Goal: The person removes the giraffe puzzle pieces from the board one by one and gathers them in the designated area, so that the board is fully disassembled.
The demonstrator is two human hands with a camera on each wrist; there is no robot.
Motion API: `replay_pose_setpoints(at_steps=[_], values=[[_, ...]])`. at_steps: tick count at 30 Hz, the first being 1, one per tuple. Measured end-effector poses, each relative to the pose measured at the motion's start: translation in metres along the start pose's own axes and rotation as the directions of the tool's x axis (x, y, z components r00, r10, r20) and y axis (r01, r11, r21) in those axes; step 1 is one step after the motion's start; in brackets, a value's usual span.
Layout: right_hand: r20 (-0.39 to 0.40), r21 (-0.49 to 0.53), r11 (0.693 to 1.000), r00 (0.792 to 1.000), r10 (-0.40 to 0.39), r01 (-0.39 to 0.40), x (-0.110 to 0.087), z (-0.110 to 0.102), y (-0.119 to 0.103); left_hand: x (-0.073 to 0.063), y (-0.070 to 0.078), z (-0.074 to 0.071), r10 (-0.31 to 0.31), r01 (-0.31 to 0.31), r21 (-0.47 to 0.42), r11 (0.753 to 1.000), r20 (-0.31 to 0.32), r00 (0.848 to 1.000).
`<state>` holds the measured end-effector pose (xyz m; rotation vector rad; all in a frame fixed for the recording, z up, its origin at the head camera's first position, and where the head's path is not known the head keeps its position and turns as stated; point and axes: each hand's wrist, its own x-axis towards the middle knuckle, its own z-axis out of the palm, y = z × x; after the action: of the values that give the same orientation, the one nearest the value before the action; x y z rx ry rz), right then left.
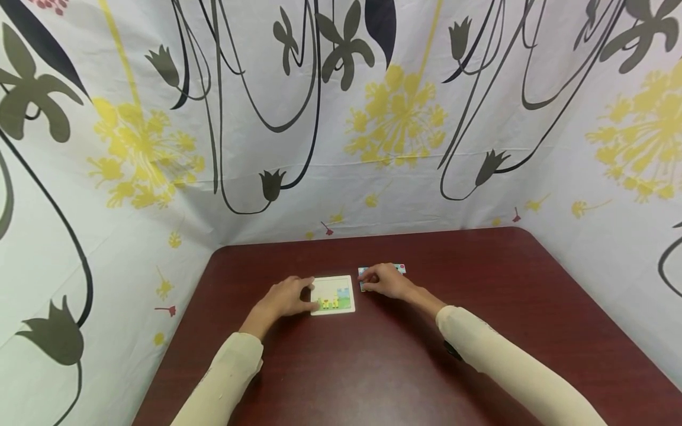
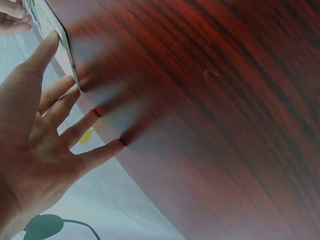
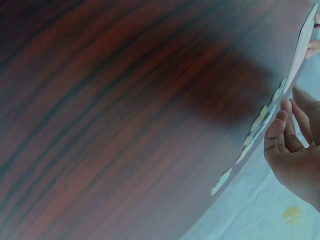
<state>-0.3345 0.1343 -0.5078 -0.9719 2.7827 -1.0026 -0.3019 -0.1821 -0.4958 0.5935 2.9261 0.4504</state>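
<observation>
A white-framed picture puzzle board (image 1: pixel 333 294) lies on the dark red table; its lower part shows yellow figures on green, while its upper part is plain cream. My left hand (image 1: pixel 288 297) holds the board by its left side, thumb near the lower corner and index finger near the upper one. In the left wrist view the outer fingertips of that hand (image 2: pixel 55 125) rest on the tabletop. Just right of the board, my right hand (image 1: pixel 388 280) hovers over colourful flat puzzle pieces (image 1: pixel 399 268), partly covering them. Its thumb and fingertips (image 3: pixel 283 116) are bent, with no piece visible between them.
The wooden table (image 1: pixel 341 367) has rounded far corners. A white cloth with printed flowers (image 1: pixel 341 177) hangs behind it and along both sides. Several pieces lie in a row along the table in the right wrist view, one small piece (image 3: pixel 221 181) apart from the others.
</observation>
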Motion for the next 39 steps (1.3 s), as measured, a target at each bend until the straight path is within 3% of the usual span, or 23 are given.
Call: replay_pose_setpoints(at_steps=[11,24,30,39], values=[[0.022,0.011,0.998,0.998,-0.059,0.059,0.013,0.019,-0.018,-0.001,0.001,-0.004,-0.015,0.015,-0.008,1.0,0.023,1.0],[0.054,-0.015,0.988,0.987,-0.15,0.151,0.019,0.028,-0.026,-0.002,0.003,-0.005,-0.015,0.015,0.002,1.0,0.031,0.999],[0.112,0.009,0.993,0.987,-0.117,0.116,0.021,0.028,-0.028,-0.003,0.005,-0.005,-0.013,0.013,0.006,1.0,0.036,0.999],[0.134,-0.005,0.996,0.987,-0.089,0.09,0.024,0.027,-0.031,-0.001,0.004,-0.004,-0.029,0.029,0.008,1.0,0.033,0.999]])
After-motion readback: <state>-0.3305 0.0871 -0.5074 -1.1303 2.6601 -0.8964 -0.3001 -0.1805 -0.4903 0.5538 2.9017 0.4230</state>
